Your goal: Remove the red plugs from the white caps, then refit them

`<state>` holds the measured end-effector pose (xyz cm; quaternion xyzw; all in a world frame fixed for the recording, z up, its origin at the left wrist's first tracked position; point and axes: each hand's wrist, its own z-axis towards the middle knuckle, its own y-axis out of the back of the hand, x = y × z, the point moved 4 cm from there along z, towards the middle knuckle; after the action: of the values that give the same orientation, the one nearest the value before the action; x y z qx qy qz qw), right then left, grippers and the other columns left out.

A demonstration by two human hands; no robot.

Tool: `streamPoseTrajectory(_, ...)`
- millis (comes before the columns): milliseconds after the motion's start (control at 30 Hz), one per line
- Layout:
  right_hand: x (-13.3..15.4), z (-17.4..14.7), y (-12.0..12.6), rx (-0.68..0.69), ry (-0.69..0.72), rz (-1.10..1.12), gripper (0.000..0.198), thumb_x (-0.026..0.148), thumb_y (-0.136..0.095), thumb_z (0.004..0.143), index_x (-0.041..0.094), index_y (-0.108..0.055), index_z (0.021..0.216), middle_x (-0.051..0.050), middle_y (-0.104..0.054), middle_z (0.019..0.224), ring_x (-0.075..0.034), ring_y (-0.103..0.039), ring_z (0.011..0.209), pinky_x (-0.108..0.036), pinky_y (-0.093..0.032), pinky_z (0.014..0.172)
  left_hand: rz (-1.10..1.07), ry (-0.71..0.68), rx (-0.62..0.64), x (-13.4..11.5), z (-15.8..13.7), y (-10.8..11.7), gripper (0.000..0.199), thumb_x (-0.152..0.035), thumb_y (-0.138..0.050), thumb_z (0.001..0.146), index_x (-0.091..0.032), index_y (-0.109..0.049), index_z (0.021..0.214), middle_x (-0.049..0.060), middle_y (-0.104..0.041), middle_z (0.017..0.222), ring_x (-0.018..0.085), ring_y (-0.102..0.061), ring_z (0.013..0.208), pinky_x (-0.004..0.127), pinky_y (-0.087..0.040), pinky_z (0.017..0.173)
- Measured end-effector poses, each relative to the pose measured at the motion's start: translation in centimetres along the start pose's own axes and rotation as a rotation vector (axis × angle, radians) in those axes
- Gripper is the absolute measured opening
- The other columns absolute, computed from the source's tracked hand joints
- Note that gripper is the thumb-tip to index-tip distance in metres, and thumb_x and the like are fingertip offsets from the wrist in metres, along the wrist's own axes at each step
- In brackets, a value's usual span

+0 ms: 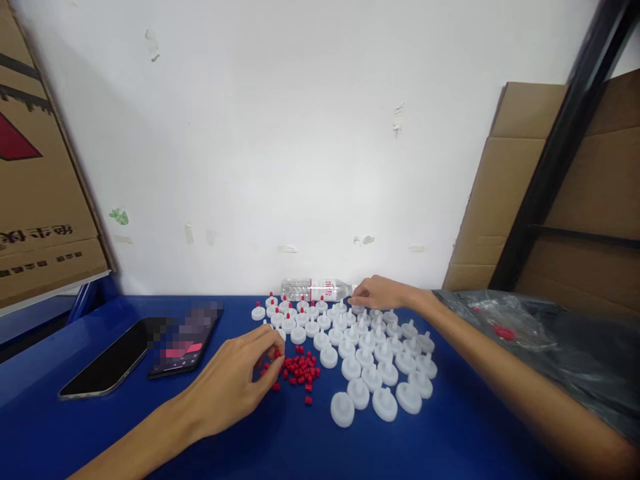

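Observation:
My left hand (pixel 245 373) is at the left edge of a loose pile of small red caps (pixel 300 370). Its thumb and forefinger are pinched together, with a red cap (pixel 278 353) showing between them. At the back of the group, my right hand (pixel 379 292) reaches down with curled fingers onto a white nozzle lid (pixel 357 309), whose tip the fingers hide. Many white nozzle lids (pixel 367 359) stand upright on the blue table, spouts up. Toward the back left, several lids (pixel 258 312) have red caps on their spouts.
A clear plastic bottle (pixel 320 289) lies against the white wall behind the lids. Two phones (pixel 110 360) lie at left. Grey plastic sheeting (pixel 565 360) with a clear bag (pixel 510 327) is at right. Cardboard (pixel 505 180) and a dark post (pixel 545 153) stand beyond.

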<state>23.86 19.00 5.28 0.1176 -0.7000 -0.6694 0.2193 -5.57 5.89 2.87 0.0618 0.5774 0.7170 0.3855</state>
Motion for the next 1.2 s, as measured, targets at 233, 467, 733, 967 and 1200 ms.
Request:
streamPoseTrajectory(233,1.2,0.2,0.7,-0.153,0.118,0.025,0.041,0.049,-0.047,0.099,0.021,-0.076,0.105,-0.009,-0.077,0.100,-0.025,-0.070,0.088,-0.032,-0.048,0.076,0.016,-0.046,0.064,0.0,0.2,-0.4,0.016,-0.021,-0.053,0.098,-0.026,-0.068,0.101,0.001,-0.064,0.102,0.016,-0.061,0.081,0.026,-0.043,0.066)
streamPoseTrajectory(467,6.4,-0.2,-0.9,-0.256,0.296,0.004,0.048,0.051,-0.032,0.106,0.023,-0.068,0.122,-0.009,-0.072,0.121,-0.027,-0.064,0.110,-0.035,-0.046,0.089,0.023,-0.101,0.085,0.5,0.2,-0.8,0.020,-0.023,-0.059,0.099,-0.033,-0.075,0.107,0.000,-0.065,0.098,0.014,-0.062,0.082,0.023,-0.040,0.064)
streamPoseTrajectory(733,7.9,0.0,-3.1,-0.260,0.318,-0.091,0.052,0.046,-0.021,0.109,0.019,-0.066,0.110,-0.010,-0.071,0.099,-0.026,-0.064,0.093,-0.038,-0.042,0.083,0.043,-0.137,0.122,0.3,-0.1,-1.0,0.027,-0.020,-0.050,0.102,-0.033,-0.073,0.110,0.000,-0.063,0.099,0.014,-0.059,0.078,0.024,-0.038,0.064)
streamPoseTrajectory(967,8.1,-0.2,-2.8,-0.270,0.326,-0.097,0.053,0.044,-0.025,0.109,0.019,-0.063,0.081,-0.006,-0.068,0.081,-0.019,-0.061,0.073,-0.032,-0.038,0.069,0.039,-0.115,0.148,0.0,0.0,-1.0,0.026,-0.023,-0.047,0.104,-0.031,-0.072,0.108,0.001,-0.063,0.098,0.016,-0.061,0.086,0.026,-0.043,0.071)
streamPoseTrajectory(1200,8.5,-1.0,0.6,-0.478,0.268,0.020,0.040,0.051,-0.043,0.104,0.021,-0.067,0.094,-0.005,-0.073,0.090,-0.020,-0.066,0.081,-0.032,-0.042,0.073,0.016,-0.077,0.030,0.2,0.1,-0.5,0.027,-0.029,-0.045,0.105,-0.028,-0.071,0.110,0.001,-0.064,0.098,0.015,-0.061,0.079,0.025,-0.043,0.067)
